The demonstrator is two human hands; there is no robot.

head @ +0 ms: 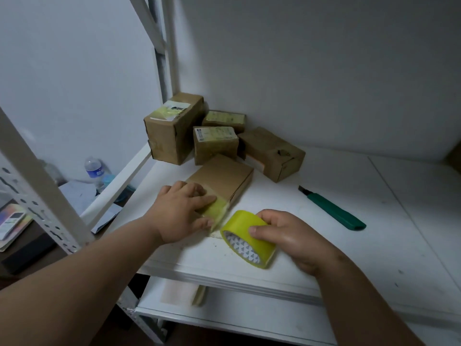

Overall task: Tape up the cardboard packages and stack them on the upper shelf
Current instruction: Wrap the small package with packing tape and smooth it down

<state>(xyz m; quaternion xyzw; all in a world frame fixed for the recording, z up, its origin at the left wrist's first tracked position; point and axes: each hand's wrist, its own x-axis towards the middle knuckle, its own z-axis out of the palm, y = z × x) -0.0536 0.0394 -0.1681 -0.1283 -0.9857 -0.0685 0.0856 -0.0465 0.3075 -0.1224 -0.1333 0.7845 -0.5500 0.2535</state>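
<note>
Near the shelf's (324, 245) front edge, the right hand (296, 239) gripped a yellow tape roll (243, 227); beside it, the left hand (180, 211) pressed flat-fingered on a flat box (224, 178). Behind stood four more boxes (219, 138).

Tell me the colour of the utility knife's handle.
Green, on the utility knife; head view shows it.

Dim, soft light; bowed wide-angle edges
</note>
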